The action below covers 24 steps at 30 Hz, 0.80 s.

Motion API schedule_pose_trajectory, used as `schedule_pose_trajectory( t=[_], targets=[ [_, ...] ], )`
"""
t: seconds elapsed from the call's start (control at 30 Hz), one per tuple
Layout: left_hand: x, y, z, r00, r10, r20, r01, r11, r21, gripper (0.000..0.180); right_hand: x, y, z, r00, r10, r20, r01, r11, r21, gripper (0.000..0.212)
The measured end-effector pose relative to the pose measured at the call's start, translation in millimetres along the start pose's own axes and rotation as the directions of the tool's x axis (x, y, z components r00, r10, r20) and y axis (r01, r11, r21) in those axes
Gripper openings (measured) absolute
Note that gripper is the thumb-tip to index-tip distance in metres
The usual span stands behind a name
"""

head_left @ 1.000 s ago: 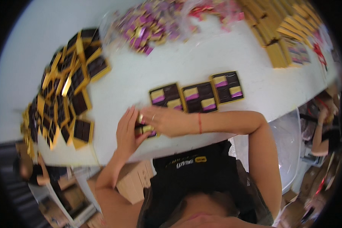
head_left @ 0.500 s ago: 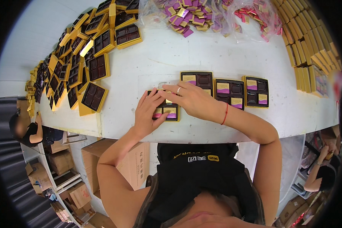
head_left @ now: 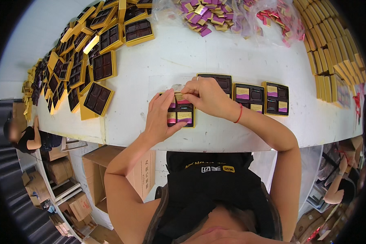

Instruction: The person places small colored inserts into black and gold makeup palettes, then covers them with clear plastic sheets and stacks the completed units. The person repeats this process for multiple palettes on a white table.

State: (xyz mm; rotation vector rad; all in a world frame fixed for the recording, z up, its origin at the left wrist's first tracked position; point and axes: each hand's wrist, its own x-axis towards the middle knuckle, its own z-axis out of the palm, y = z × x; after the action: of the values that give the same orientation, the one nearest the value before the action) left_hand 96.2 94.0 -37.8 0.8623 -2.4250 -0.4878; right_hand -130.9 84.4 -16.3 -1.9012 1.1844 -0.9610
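Observation:
A square gold-edged box [head_left: 181, 108] with dark compartments lies flat on the table in front of me. Wrapped chocolates in gold with pink or purple sit in its near compartments [head_left: 184, 118]. My left hand [head_left: 157, 118] holds the box, fingers along its left side and thumb at the near right corner. At its far right compartment my right hand [head_left: 207, 95] pinches a gold-and-purple wrapped chocolate [head_left: 182, 98]; the fingers partly cover it. Just right stand a partly hidden box [head_left: 224, 82], then two boxes [head_left: 249, 96] [head_left: 277, 98] with some compartments holding chocolates.
Open boxes with dark trays [head_left: 97, 99] are heaped at the left. Loose wrapped chocolates in purple [head_left: 209, 18] and red [head_left: 274, 20] lie in clear plastic at the back. Gold boxes [head_left: 333, 49] are stacked at the right. People [head_left: 26, 134] [head_left: 339, 185] are at both sides.
My right hand has drawn back slightly, uncovering the box's far right compartment and the chocolate at its fingertips. My left hand stays at the box. The whole view has shifted a little.

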Motion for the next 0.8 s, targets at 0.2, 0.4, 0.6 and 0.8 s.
schedule_pose_trajectory(
  t=[0.2, 0.4, 0.6, 0.8],
  targets=[
    [3, -2, 5, 0.999, 0.035, -0.027, -0.033, 0.997, 0.073, 0.084, -19, -4, 4, 0.976, -0.215, -0.033, 0.185, 0.899, -0.396, 0.010],
    [14, 13, -13, 0.992, 0.099, 0.073, -0.115, 0.957, 0.265, 0.059, -41, -8, -21, 0.948, -0.251, 0.195, 0.309, 0.872, -0.379, 0.029],
    [122, 33, -20, 0.949, 0.308, 0.063, -0.313, 0.946, 0.084, 0.040, 4, 56, -162, 0.795, -0.291, -0.533, 0.071, 0.916, -0.394, 0.014],
    [354, 66, 118, 0.905, 0.418, 0.085, -0.420, 0.908, 0.003, 0.021, 41, 223, -274, 0.716, 0.050, -0.696, -0.454, 0.791, -0.410, 0.022]
  ],
)
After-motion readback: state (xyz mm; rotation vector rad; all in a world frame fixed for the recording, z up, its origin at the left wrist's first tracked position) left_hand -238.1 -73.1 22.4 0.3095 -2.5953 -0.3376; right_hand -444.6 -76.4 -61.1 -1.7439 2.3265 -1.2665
